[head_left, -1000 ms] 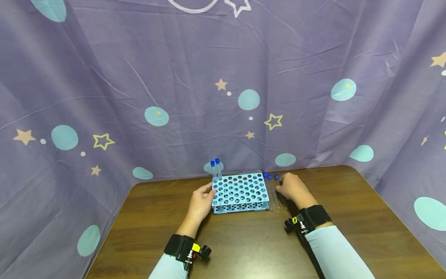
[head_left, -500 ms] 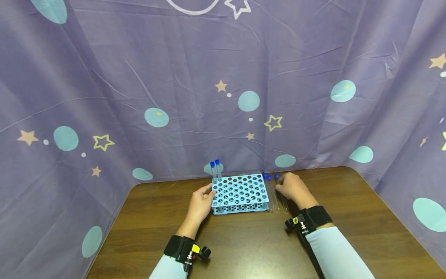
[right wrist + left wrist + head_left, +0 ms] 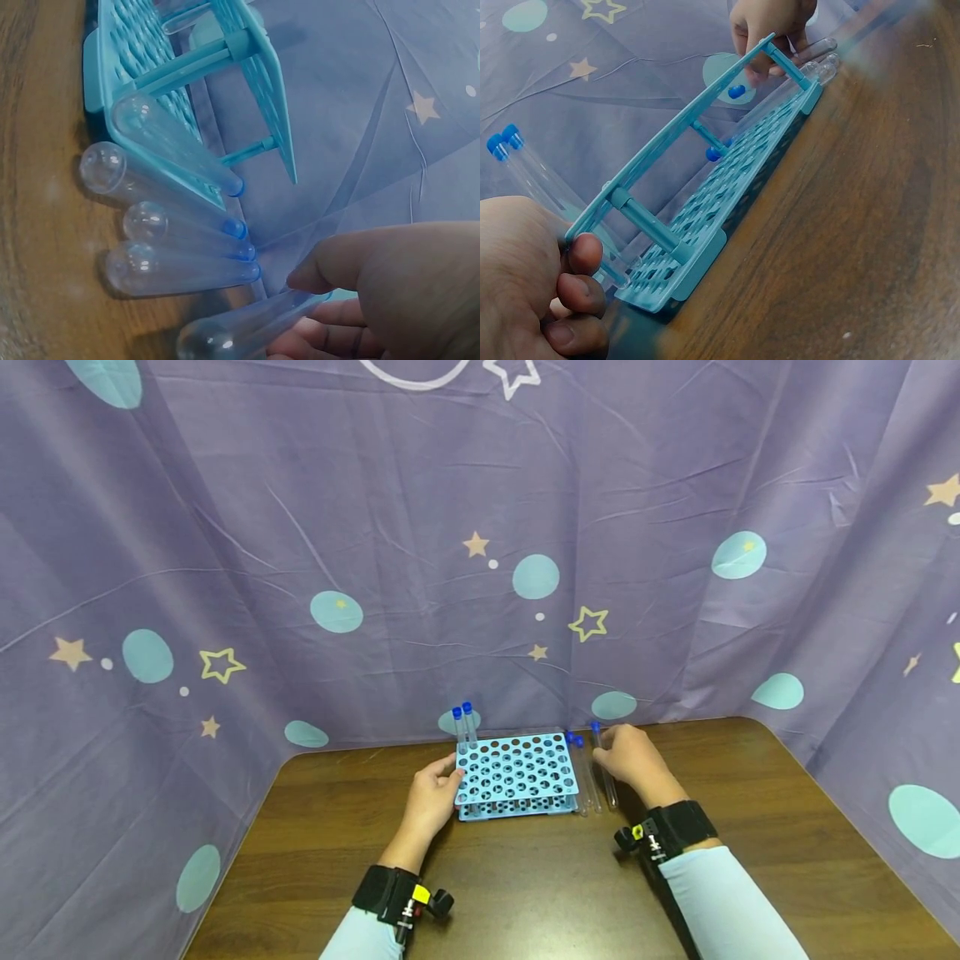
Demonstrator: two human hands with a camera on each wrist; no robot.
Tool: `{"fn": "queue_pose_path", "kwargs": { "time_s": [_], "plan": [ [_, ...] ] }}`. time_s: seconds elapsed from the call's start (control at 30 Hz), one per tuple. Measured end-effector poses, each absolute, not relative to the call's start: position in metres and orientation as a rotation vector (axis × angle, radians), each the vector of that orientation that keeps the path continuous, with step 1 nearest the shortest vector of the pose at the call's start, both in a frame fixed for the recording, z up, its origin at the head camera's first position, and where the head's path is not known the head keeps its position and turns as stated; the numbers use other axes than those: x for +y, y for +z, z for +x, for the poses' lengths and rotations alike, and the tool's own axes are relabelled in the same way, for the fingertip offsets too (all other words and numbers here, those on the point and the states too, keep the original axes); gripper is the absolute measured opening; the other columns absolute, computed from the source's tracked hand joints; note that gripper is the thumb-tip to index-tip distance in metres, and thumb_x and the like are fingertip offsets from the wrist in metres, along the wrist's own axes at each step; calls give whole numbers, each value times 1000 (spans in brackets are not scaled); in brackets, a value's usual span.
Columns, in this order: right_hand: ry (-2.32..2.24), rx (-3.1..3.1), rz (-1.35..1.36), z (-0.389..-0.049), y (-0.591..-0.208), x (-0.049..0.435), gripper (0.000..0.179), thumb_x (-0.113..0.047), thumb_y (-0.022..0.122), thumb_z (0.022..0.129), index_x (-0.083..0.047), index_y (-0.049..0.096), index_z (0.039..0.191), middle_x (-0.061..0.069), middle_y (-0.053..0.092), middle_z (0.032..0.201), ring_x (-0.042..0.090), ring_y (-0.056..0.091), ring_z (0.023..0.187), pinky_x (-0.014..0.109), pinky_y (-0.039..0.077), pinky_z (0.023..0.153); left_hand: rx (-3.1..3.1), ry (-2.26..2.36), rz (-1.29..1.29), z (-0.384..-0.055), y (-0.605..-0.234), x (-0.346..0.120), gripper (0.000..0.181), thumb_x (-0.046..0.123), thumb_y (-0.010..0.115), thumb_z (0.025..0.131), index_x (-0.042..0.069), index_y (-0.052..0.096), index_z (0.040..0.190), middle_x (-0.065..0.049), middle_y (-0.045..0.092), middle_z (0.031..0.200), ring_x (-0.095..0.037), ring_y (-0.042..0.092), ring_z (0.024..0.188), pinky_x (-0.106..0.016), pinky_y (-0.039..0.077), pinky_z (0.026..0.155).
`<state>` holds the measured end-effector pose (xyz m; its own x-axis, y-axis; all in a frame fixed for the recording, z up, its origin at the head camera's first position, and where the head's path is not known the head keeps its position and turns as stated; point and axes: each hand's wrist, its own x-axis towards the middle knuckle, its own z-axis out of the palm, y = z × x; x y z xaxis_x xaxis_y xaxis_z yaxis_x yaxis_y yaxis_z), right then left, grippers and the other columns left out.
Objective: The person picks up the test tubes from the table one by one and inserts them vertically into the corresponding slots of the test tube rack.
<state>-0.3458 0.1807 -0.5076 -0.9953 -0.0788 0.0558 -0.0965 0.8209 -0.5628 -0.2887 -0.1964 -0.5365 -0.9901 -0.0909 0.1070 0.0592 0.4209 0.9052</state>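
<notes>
On the tabletop (image 3: 525,885), we've got our left grip (image 3: 435,793) pinching the rack (image 3: 516,774) by its left edge, our right grip (image 3: 630,760) pinching a capped tube (image 3: 251,322), loose tubes (image 3: 187,266) between that and the rack, two upright tubes (image 3: 470,727) in its far-left corner.

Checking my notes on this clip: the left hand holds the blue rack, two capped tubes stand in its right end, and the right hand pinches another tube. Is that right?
Not quite: the two capped tubes stand in the left end of the blue rack, by the left hand, as the head view shows. The rest holds.
</notes>
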Motion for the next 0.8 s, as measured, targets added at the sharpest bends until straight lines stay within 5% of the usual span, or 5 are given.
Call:
{"fn": "queue_pose_path", "kwargs": {
  "time_s": [0.1, 0.37, 0.8],
  "plan": [
    [928, -2926, 139, -346, -506, 180, 51, -22, 73, 96, 10, 75, 136, 29, 78, 135, 46, 78, 118, 62, 63, 105, -2526, -1621, 34, -288, -536, -196, 47, 19, 70, 112, -1, 68, 154, -10, 80, 73, -12, 67, 58, -30, 57, 65],
    [974, -2802, 157, -346, -498, 180, 49, -20, 72, 93, 7, 77, 133, 14, 79, 96, 27, 69, 83, 47, 62, 81, -2528, -1627, 36, -288, -534, -195, 48, 19, 70, 112, -1, 67, 155, -12, 82, 77, -13, 69, 59, -29, 58, 65],
    [1004, -2583, 202, -340, -487, 178, 43, -13, 70, 92, 3, 77, 131, 8, 75, 85, 18, 61, 69, 34, 50, 68, -2529, -1626, 50, -287, -536, -195, 48, 19, 70, 111, -2, 67, 155, -14, 83, 81, -13, 70, 61, -29, 59, 65]
  ]
}}
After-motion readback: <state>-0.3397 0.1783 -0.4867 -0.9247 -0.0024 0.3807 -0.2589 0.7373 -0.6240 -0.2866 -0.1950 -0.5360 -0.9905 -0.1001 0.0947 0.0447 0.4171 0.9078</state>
